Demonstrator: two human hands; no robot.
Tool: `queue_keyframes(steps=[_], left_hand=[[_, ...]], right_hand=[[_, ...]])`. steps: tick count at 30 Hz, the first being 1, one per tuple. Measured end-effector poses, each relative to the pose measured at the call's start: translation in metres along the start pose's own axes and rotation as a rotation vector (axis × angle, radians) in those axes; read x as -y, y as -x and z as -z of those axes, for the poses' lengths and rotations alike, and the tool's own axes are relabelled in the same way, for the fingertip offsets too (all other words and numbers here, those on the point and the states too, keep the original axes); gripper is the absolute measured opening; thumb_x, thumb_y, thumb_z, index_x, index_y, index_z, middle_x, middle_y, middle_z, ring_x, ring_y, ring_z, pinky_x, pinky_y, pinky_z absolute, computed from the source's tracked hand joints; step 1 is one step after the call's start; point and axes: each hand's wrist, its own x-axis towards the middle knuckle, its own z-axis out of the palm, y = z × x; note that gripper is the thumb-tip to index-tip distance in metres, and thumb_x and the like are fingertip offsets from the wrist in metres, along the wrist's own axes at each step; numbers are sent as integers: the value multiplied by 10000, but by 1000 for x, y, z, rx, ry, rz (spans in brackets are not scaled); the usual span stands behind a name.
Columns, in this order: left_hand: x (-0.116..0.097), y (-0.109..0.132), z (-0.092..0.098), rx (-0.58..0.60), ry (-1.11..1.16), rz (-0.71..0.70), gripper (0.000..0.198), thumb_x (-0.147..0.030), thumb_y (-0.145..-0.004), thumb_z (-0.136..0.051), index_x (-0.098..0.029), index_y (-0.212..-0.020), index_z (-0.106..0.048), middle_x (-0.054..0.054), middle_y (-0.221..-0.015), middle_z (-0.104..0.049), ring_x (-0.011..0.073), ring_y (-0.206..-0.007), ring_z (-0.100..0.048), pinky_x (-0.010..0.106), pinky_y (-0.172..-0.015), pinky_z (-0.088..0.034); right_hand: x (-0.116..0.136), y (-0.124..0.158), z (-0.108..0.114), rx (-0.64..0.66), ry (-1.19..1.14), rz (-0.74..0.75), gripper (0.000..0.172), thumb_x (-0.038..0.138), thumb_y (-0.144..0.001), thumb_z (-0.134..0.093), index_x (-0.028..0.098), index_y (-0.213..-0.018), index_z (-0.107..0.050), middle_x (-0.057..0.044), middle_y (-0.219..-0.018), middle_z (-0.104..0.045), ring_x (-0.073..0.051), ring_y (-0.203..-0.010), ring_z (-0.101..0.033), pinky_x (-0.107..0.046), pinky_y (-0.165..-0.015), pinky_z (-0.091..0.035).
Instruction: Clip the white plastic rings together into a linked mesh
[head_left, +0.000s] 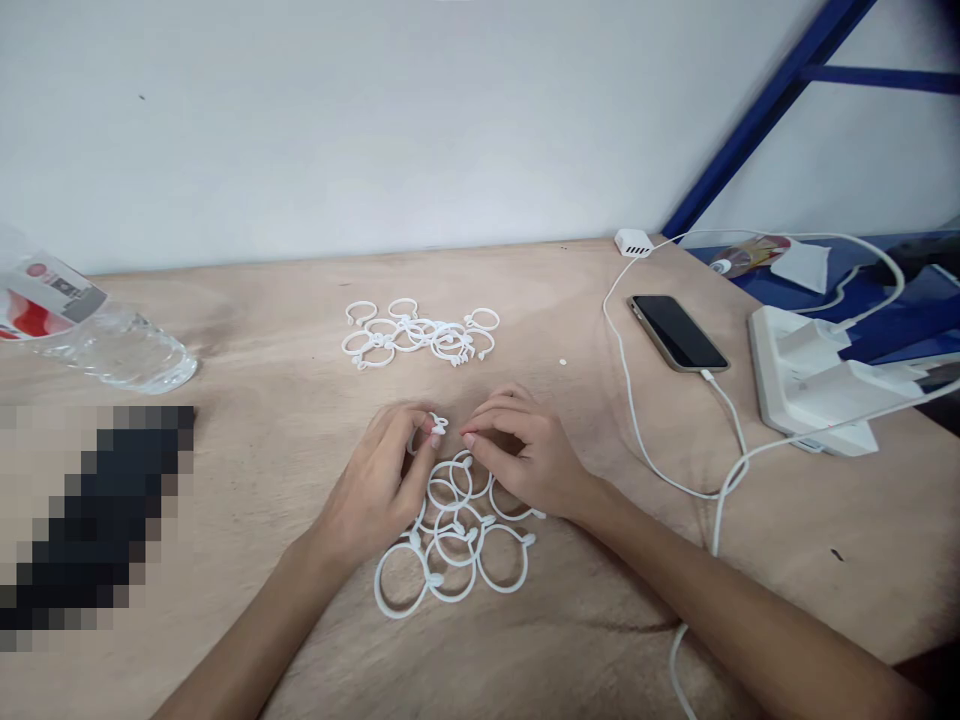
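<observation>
The left forearm [247,630] and the right forearm [750,600] are coming up from the bottom corners of the frame and are angling inward to the middle of a plywood table [240,470]. The left hand [379,490] is resting above a loose pile of white plastic rings [450,560], with the fingers curling and nearly closed, and it is pinching one small white plastic ring [427,432] at the fingertips. This ring is partly hidden by the fingers, and its small knob is pointing up and toward the right. The right hand [529,455] is lying over the right edge of the same pile, half closed, with the fingertips [471,428] coming just beside the pinched ring; I cannot tell if it is really holding the ring.

Across the table from left to right, a clear plastic bottle [112,345] is lying on its side at the left edge, and a pixelated dark object [97,510] is lying below it. A second pile of white rings [416,335] is sitting at upper centre. To the right, a black smartphone [679,332] is lying with a white cable [637,420] connected, and this cable is running down the table. A white power strip [810,380] is sitting at the right edge, below a blue metal frame [765,110].
</observation>
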Motion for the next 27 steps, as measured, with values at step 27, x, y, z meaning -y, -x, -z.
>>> queue_keyframes(steps=[27], left_hand=[[7,1,0,-211,34,-169,351,-280,-839,-663,-183,-1169,-591,102,-1136,-654,223,-1054,-614,362,-893,-532]], right_hand=[[-6,0,1,-28,-49,-77,185,196,-823,-681,227,-999,-725,-34,-839,-716,-168,-818,-625,-341,-765,-527]])
